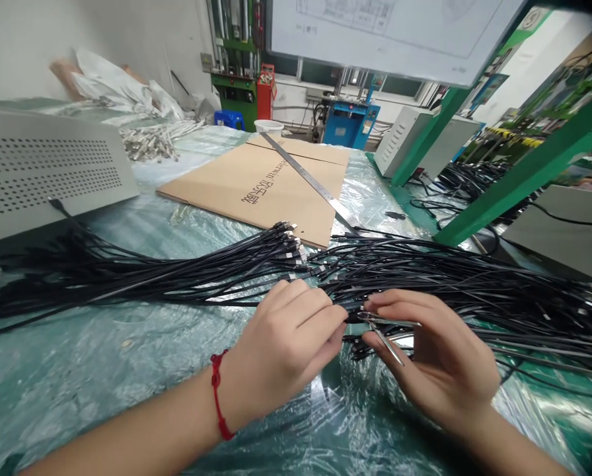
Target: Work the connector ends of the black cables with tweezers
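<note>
My left hand (296,337), with a red string bracelet at the wrist, is closed with its fingertips on the end of a black cable. Facing it, my right hand (429,350) holds a small metal nail clipper-like tool (388,344) between thumb and fingers. The tool's tip touches or nearly touches the black cable end by my left fingertips. Behind my left hand lies a bundle of black cables (177,277) with metal plugs pointing right. More black cables (454,271) spread behind and beyond my right hand.
A flat cardboard sheet (276,192) with a steel ruler (316,185) across it lies farther back. A perforated metal box (53,165) stands at left, white cables (152,140) behind it. Green posts (518,172) rise at right, and a white board (375,33) hangs above.
</note>
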The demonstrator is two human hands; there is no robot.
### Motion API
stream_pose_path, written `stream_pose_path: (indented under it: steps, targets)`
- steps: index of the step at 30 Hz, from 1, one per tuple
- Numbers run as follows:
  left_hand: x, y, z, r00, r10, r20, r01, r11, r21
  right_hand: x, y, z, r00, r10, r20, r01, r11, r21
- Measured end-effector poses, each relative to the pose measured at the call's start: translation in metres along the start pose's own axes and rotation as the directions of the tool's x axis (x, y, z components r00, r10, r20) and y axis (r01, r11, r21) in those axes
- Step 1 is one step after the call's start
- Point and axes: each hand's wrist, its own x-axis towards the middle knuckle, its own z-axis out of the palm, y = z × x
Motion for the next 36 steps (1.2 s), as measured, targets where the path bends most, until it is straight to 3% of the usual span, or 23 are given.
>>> stream_pose_path:
  steps: [10,15,26,28,31,33,36]
  targets:
    - [0.0,-0.002,0.001,0.999,0.023,0.029,-0.023,1.0,-0.016,0.0,-0.006,0.001,0.991,-0.076,0.108,0.078,0.997,-0.017]
    - [0.001,-0.001,0.0,0.999,0.023,0.047,-0.021,0.999,-0.036,-0.001,-0.006,0.001,0.989,-0.033,0.144,0.038,0.999,-0.031]
    - [0.001,0.0,0.001,0.996,0.019,0.092,-0.015,0.999,-0.035,0.002,-0.008,-0.001,0.98,-0.07,0.185,0.081,0.995,-0.052]
    - [0.0,0.0,0.001,0.996,0.015,0.089,-0.011,0.999,-0.043,-0.001,-0.007,0.0,0.987,-0.022,0.16,0.027,0.999,-0.03]
    - [0.0,0.001,0.0,0.997,-0.011,0.073,0.016,0.997,-0.07,-0.005,-0.003,0.001,0.987,0.144,0.078,-0.148,0.988,0.041]
    - [0.0,0.001,0.0,0.998,-0.034,0.061,0.039,0.995,-0.095,-0.004,-0.001,0.003,0.961,0.273,0.05,-0.277,0.954,0.112]
    - [0.002,0.0,0.0,0.997,-0.025,0.075,0.032,0.994,-0.1,0.003,0.002,0.005,0.897,0.432,0.097,-0.442,0.856,0.267]
